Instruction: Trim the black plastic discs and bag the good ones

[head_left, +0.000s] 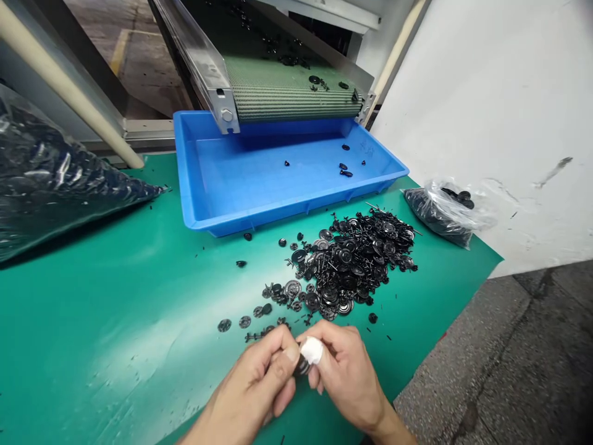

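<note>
Head view: two hands meet over the near edge of the green desk [152, 284], the left hand [262, 377] and the right hand [347, 374], with one small black part [302, 366] between them. Each grip is closed, thumb and fingers pinching that one part, which the fingers mostly hide; one white wrap [312, 350] covers the right thumb's tip. Just beyond the left hand, two flat discs [225, 325] lie apart from the rest, and one lone black piece [373, 318] sits to the right, toward the desk's right edge. Past these spreads one heap of black parts [356, 259], discs and thin stems overlapping too thickly to count. Farther left, two small black pieces [241, 264] lie near one blue tray [243, 213], which stands along the desk's far edge and has five black pieces [346, 173] in it. Two clear bags of black parts flank it: a large bag [60, 185] on the desk's left side, and a small bag [438, 213] at the far edge near the right corner. Over the tray ends one green conveyor belt [278, 93], scattered with more black pieces [315, 80], the distant ones too small to count.
</note>
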A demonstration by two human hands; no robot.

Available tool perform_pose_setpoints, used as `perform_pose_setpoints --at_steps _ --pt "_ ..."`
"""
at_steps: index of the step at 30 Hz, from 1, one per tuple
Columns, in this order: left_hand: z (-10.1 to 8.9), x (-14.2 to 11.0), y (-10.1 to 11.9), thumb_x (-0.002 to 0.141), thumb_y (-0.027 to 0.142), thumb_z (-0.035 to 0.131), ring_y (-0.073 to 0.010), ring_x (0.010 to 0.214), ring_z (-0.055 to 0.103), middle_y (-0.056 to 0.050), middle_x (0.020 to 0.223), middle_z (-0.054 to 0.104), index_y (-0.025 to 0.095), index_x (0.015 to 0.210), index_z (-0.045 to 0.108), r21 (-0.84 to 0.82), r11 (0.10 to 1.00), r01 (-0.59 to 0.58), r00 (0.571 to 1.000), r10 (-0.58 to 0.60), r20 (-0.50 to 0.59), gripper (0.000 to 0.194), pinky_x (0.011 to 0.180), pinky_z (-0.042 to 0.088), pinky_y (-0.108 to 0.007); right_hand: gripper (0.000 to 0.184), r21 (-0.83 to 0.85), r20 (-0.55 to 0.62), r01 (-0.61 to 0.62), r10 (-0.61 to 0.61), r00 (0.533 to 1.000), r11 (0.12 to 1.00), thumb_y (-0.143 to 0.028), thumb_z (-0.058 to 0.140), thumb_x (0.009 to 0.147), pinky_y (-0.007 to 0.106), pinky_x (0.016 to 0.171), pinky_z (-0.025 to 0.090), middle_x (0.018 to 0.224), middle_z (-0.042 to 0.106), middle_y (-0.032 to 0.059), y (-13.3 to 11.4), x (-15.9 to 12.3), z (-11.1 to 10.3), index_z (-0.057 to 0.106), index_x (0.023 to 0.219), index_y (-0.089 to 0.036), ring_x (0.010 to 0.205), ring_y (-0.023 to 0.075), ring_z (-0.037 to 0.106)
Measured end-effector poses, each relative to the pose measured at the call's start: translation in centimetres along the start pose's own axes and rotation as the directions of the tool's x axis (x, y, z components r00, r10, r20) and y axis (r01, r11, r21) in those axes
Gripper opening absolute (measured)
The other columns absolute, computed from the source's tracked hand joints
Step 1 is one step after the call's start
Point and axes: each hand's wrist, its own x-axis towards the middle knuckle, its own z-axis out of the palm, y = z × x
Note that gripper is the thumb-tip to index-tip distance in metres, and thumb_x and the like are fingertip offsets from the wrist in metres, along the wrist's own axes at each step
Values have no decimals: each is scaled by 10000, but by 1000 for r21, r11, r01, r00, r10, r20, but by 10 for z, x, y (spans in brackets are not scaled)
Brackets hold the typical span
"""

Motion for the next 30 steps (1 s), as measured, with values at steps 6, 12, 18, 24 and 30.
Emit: perform_pose_setpoints --at_steps 6,12,18,24,30 --pt "-8 3 2 920 533 498 -118 479 505 87 448 450 217 735 468 -268 961 -65 997 75 28 368 534 385 -232 247 -550 -78 109 -180 981 828 -126 409 933 271 588 421 787 613 36 -3 11 -19 648 985 -167 664 156 567" --pt "-14 2 10 908 470 567 -152 516 597 50 436 556 204 715 539 -375 915 -148 985 101 -142 330 557 433 -252 264 -795 -14 132 -235 972 592 -89 453 916 265 497 383 861 584 57 0 29 -23 673 1042 -163 650 162 548" --pt "-10 10 8 929 413 540 -150 494 587 53 491 629 238 1060 548 -434 889 -144 973 48 -225 219 529 466 -250 332 -666 -85 300 -469 879 683 -11 377 915 260 603 489 921 603 98 -5 14 -21 664 1034 -130 743 157 599" --pt "1 9 7 909 547 488 -97 403 499 3 573 621 171 789 554 -293 956 -33 998 13 -69 400 405 379 -209 226 -603 0 505 -634 774 617 -66 513 927 228 566 496 844 645 83 -9 -1 -7 642 1103 -125 707 144 600" --pt "1 6 3 900 622 437 -62 360 403 11 576 627 193 736 489 -232 971 -55 993 30 -111 462 385 268 -197 248 -501 8 504 -579 815 703 -12 463 917 281 668 520 872 650 99 -12 -4 -5 654 1023 -128 796 178 612"
